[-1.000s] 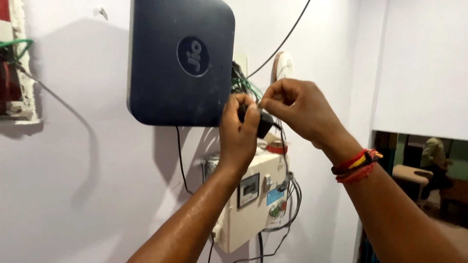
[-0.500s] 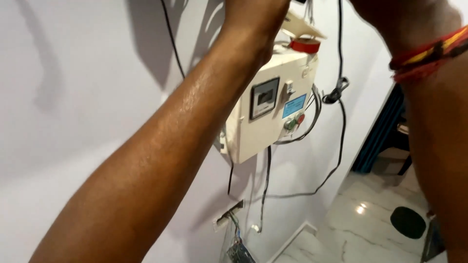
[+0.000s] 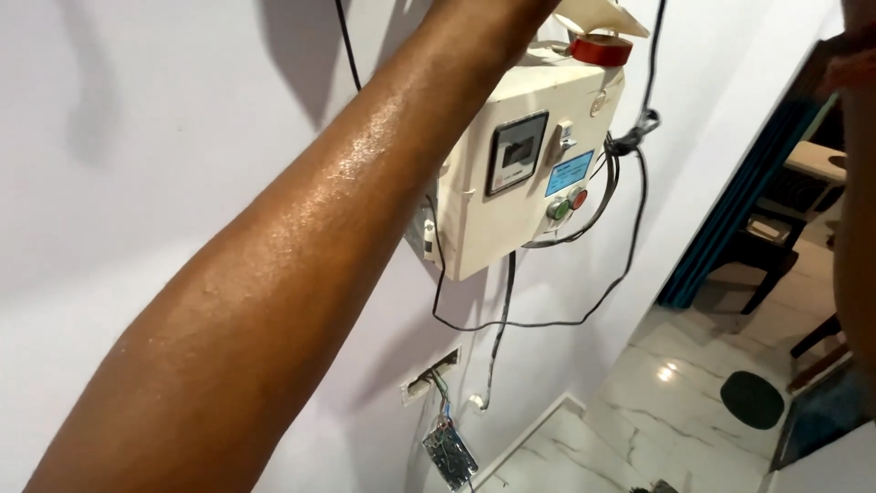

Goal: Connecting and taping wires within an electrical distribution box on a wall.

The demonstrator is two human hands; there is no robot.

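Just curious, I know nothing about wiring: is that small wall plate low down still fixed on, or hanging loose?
Hanging loose. The plate dangles by thin wires below an open slot in the wall.

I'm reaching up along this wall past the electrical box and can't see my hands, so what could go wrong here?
1. The roll of red tape sits loose on top of the cream control box; the raised left forearm passes close and could knock it off.
2. Black cables hang in slack loops beside the box and could snag an arm.
3. Low on the wall, a small circuit board dangles by bare wires from an open slot; touching it may be unsafe.
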